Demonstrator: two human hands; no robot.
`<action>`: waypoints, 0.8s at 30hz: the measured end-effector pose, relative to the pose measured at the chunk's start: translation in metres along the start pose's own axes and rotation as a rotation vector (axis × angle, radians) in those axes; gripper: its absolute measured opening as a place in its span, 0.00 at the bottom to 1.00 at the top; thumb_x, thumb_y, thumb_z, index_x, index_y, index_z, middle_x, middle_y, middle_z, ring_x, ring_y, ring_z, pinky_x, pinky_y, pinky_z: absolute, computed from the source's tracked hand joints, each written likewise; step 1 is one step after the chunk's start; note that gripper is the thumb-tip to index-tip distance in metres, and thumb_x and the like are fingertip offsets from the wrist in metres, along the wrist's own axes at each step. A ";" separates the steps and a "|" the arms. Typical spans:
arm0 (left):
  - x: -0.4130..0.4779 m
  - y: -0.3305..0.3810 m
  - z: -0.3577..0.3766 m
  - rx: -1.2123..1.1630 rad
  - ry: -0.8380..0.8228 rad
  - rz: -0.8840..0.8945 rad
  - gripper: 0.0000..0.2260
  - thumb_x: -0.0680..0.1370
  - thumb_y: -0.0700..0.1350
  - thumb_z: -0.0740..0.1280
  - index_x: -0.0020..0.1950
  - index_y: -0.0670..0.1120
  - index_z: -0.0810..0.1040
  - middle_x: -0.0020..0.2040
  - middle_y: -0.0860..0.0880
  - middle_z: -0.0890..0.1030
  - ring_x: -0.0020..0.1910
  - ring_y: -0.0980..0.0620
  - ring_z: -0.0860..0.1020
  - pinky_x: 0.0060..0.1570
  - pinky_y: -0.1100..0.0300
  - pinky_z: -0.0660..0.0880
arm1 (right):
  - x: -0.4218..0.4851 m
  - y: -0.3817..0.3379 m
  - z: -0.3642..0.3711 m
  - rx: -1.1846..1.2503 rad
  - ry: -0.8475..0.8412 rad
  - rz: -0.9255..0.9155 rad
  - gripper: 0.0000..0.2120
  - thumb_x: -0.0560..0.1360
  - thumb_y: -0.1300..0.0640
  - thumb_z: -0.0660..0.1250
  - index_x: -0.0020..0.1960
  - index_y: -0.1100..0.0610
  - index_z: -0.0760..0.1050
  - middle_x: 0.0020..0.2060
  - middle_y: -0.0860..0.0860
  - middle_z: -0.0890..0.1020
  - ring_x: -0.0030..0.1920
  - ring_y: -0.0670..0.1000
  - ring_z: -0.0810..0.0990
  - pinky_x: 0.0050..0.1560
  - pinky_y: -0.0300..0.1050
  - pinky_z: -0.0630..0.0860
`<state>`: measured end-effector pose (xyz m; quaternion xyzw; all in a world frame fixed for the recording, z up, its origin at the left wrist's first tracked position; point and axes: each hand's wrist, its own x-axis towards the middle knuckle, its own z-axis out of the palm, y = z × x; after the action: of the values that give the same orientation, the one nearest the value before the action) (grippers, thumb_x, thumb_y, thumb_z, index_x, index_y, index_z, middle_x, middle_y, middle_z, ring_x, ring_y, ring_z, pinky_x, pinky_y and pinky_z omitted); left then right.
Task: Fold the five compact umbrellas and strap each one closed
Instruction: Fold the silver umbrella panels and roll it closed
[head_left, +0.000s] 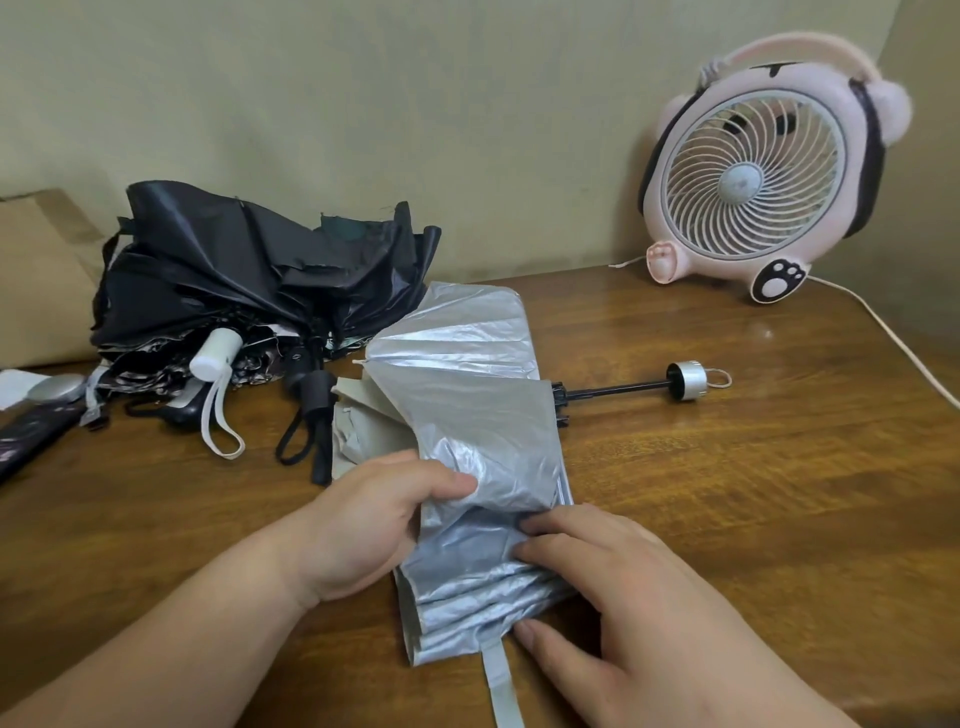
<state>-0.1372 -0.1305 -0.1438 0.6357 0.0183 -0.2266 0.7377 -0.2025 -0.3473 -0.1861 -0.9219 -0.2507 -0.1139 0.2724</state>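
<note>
The person's left hand (358, 525) and right hand (623, 597) are bare. Both forearms (171, 634) are bare as far as they show. The fingernails (523, 633) are short.

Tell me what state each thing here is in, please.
Silver umbrella: collapsed, pleats partly gathered, shaft pulled out.
Strap: undone, loose.
Black umbrellas: heaped, loose, unstrapped.
Fan: upright; running or not, cannot tell.
Left hand: grips the silver cloth.
Right hand: presses the pleats flat.
</note>
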 end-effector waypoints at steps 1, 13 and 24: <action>0.000 0.001 -0.001 0.021 0.004 0.006 0.39 0.60 0.44 0.77 0.65 0.25 0.73 0.62 0.27 0.78 0.64 0.32 0.78 0.69 0.34 0.70 | 0.000 0.001 0.000 0.009 0.002 -0.004 0.22 0.71 0.34 0.67 0.62 0.40 0.78 0.61 0.32 0.75 0.64 0.37 0.74 0.67 0.34 0.68; -0.022 0.010 -0.004 0.871 -0.072 0.246 0.14 0.78 0.62 0.68 0.42 0.55 0.84 0.38 0.56 0.84 0.39 0.56 0.82 0.47 0.58 0.77 | -0.001 0.005 -0.009 0.396 0.300 0.141 0.09 0.72 0.50 0.76 0.49 0.45 0.78 0.46 0.39 0.85 0.48 0.43 0.85 0.47 0.45 0.81; -0.059 -0.011 -0.021 1.528 0.077 0.425 0.29 0.75 0.76 0.47 0.54 0.62 0.80 0.62 0.70 0.71 0.69 0.70 0.63 0.77 0.63 0.50 | 0.038 0.010 -0.029 -0.131 0.030 0.005 0.17 0.74 0.53 0.71 0.61 0.40 0.78 0.48 0.38 0.70 0.39 0.43 0.76 0.37 0.45 0.79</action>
<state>-0.1885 -0.0932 -0.1394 0.9632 -0.2385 -0.0087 0.1234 -0.1673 -0.3556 -0.1540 -0.9366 -0.2366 -0.1431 0.2154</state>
